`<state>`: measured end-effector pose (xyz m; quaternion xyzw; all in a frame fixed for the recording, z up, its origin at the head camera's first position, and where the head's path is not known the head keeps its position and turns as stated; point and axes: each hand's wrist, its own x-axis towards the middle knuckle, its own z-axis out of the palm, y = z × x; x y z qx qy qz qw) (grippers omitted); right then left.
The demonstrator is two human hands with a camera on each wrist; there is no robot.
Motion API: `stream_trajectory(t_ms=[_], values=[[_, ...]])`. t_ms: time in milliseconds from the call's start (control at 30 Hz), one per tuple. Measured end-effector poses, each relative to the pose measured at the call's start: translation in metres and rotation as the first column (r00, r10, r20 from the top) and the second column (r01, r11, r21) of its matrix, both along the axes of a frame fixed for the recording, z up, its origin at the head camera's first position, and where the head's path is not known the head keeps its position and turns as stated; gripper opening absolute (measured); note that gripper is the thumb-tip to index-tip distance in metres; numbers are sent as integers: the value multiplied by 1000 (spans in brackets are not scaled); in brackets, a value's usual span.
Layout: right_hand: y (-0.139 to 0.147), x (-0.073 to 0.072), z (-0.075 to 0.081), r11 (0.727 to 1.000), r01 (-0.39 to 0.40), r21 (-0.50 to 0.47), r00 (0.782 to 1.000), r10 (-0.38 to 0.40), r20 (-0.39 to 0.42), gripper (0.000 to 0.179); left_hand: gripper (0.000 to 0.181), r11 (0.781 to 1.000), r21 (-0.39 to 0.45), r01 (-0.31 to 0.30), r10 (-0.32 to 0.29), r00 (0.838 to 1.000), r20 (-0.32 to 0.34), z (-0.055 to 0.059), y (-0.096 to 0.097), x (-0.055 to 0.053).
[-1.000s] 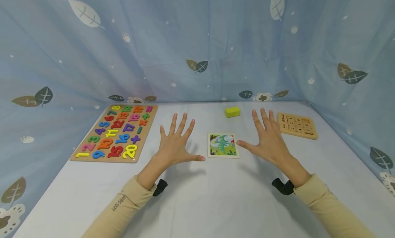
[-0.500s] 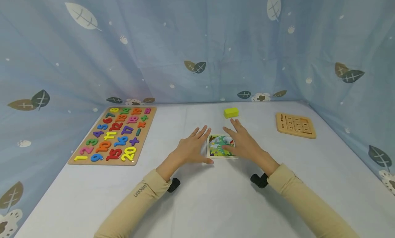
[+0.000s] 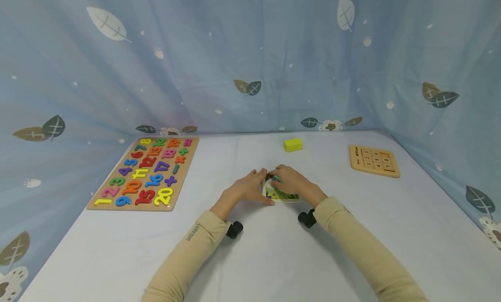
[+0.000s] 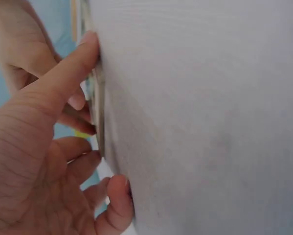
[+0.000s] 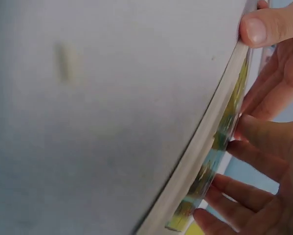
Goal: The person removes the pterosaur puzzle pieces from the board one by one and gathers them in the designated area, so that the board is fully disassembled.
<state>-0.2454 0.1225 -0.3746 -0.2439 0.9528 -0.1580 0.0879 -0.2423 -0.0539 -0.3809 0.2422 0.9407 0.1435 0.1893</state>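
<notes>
1. Two bare hands meet over a small dinosaur picture puzzle, which is at the middle of the white table, in front of the person.
2. The left hand is at the puzzle's left side, its thumb spread apart from its fingers; the thumb tip touches the near edge, and the fingers reach along the left edge.
3. The right hand comes over from the right with fingers apart, fingertips touching the picture face and covering much of its far part; it is not clamped round the puzzle.
4. The fingertips of both hands lie close together by the far left corner.
5. A yellow block is beyond the puzzle, on the far side.
6. A board of coloured numbers lies to the left, and a small wooden number board at the far right.
7. A blue leaf-patterned curtain hangs behind.
</notes>
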Motion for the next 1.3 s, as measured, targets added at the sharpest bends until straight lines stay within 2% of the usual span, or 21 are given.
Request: stream_trajectory(t_ms=[267, 533, 833, 1100, 1300], values=[[-7, -6, 1, 1000, 22, -16, 999, -23, -30, 31, 108, 1000, -5, -4, 4, 1000, 28, -5, -1, -5], [-15, -12, -3, 996, 71, -45, 997, -72, -23, 29, 111, 999, 0, -47, 47, 999, 3, -8, -5, -4], [-19, -13, -1, 995, 100, 22, 995, -100, -5, 31, 109, 998, 14, -66, 66, 997, -38, -11, -2, 1], [-22, -11, -1, 995, 93, 29, 994, -92, -57, 32, 110, 998, 24, -59, 60, 998, -37, -10, -1, 2], [-22, -8, -2, 993, 97, -60, 990, -102, -95, 30, 110, 998, 15, -67, 67, 997, -40, -11, -3, 2]])
